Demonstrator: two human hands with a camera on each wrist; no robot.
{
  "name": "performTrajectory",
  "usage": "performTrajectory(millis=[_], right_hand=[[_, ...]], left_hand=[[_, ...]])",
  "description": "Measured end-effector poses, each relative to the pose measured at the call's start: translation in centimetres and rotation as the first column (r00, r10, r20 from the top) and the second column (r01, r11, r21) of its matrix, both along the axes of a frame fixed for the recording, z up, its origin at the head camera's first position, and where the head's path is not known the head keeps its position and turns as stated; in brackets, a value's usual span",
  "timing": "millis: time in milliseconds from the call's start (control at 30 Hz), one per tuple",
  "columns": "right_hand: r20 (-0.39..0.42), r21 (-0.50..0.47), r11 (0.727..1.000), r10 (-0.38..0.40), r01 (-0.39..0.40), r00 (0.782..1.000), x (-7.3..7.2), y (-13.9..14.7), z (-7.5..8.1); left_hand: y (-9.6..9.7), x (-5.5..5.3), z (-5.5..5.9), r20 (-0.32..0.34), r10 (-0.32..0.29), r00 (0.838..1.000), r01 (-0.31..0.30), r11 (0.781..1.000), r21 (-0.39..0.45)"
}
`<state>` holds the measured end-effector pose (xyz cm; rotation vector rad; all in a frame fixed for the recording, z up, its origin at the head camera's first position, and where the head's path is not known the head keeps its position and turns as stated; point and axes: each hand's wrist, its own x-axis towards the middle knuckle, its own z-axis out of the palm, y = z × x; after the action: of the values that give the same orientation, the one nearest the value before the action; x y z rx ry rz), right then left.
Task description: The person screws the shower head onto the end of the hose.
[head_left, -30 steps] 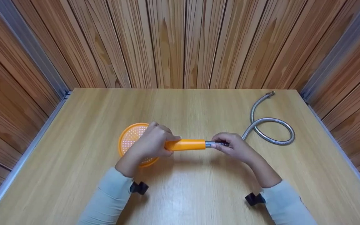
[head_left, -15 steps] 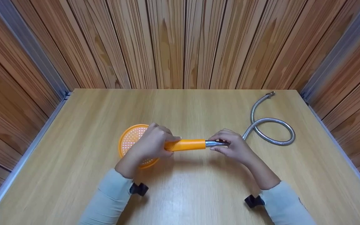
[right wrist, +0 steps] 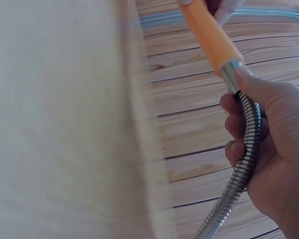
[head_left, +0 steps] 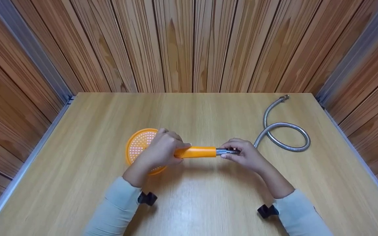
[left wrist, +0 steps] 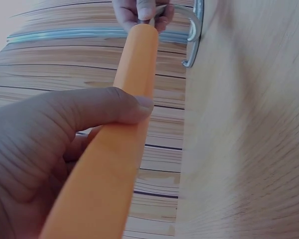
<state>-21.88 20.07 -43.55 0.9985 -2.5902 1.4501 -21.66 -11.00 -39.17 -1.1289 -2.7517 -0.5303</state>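
Observation:
An orange shower head (head_left: 197,151) with a round, white-dotted face lies level across the middle of the head view. My left hand (head_left: 161,149) grips its handle near the round face, covering part of both; the thumb lies along the handle in the left wrist view. A metal shower hose (right wrist: 251,124) meets the handle's end at a smooth silver connector (right wrist: 231,74). With thumb and fingers my right hand (head_left: 241,152) holds that connector, and the ribbed hose runs through its palm in the right wrist view.
The rest of the hose (head_left: 290,124) loops on the wooden table (head_left: 189,196) at the right, its free end fitting (head_left: 284,98) near the back edge. Wood-plank walls (head_left: 182,46) stand at the back and both sides.
The right hand's fingers have shifted slightly around the connector, loosening and closing on it again. The left hand keeps its grip on the shower head, which stays nearly in place.

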Motion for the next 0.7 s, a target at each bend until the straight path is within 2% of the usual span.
performTrajectory(millis=[67, 167, 333, 500, 700], right_hand=[[0.022, -0.021, 1.0, -0.007, 0.007, 1.0, 0.0, 0.0, -0.2], [-0.009, -0.041, 0.999, -0.004, 0.003, 1.0, 0.1, 0.0, -0.3], [-0.036, -0.112, 0.994, -0.003, -0.001, 0.999, 0.7, -0.1, 1.2], [0.016, -0.149, 0.989, -0.015, 0.017, 1.0, 1.0, 0.3, 2.1], [0.145, -0.076, 0.995, -0.049, 0.061, 0.988, 0.8, 0.9, 1.9]], left_hand=[[0.0, 0.0, 0.0, -0.017, -0.006, 1.0, 0.006, 1.0, -0.003], [0.0, -0.1, -0.1, -0.033, -0.008, 0.999, 0.008, 1.0, -0.004], [-0.2, -0.3, -0.3, -0.045, 0.01, 0.999, -0.01, 1.0, -0.008], [-0.4, -0.5, -0.5, -0.036, 0.019, 0.999, -0.019, 1.0, -0.004], [-0.6, -0.9, -0.9, -0.031, 0.016, 0.999, -0.015, 1.0, 0.01]])
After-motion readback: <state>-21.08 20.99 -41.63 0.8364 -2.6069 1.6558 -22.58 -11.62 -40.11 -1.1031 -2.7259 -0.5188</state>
